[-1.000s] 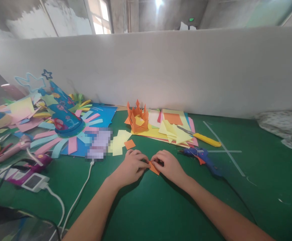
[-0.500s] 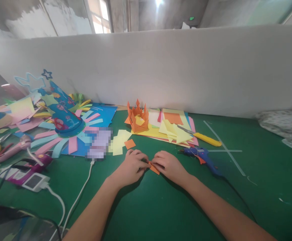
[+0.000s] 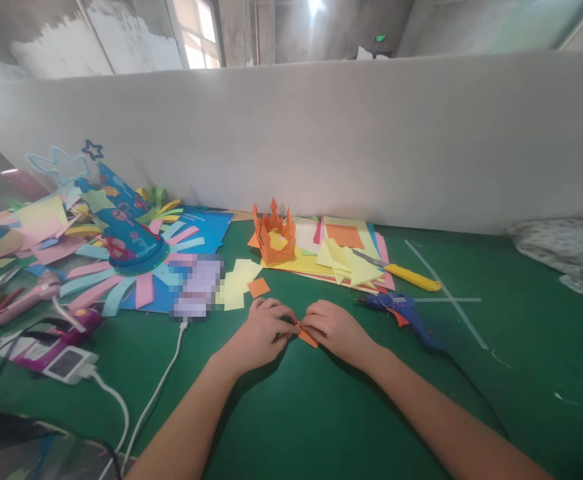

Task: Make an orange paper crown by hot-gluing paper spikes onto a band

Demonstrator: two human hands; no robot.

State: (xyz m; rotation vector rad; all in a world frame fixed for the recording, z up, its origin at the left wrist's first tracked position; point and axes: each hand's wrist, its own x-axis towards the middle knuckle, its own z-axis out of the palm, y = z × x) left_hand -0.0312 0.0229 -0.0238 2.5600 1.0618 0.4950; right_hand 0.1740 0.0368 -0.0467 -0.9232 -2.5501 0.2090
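Between my hands is a small piece of orange paper (image 3: 308,337), partly covered by the fingers. My left hand (image 3: 268,331) is closed, its thumb and fingertips pinching the paper's upper left side. From the other side my right hand (image 3: 335,329) grips the same paper with bent fingers. Just beyond the left fingers lies a flat orange paper square (image 3: 258,287). Farther back stands a folded orange paper crown (image 3: 274,240) on a stack of coloured sheets.
A blue glue gun (image 3: 406,313) and a yellow utility knife (image 3: 411,276) lie to the right. Pale yellow papers (image 3: 239,283), a blue party hat (image 3: 131,233), a purple glue gun (image 3: 66,340) and a white cable (image 3: 164,380) are to the left. A white partition (image 3: 291,133) rises behind.
Hardly anything differs. Both hands keep hold of the orange paper in the same place, and the whole view has shifted very slightly.
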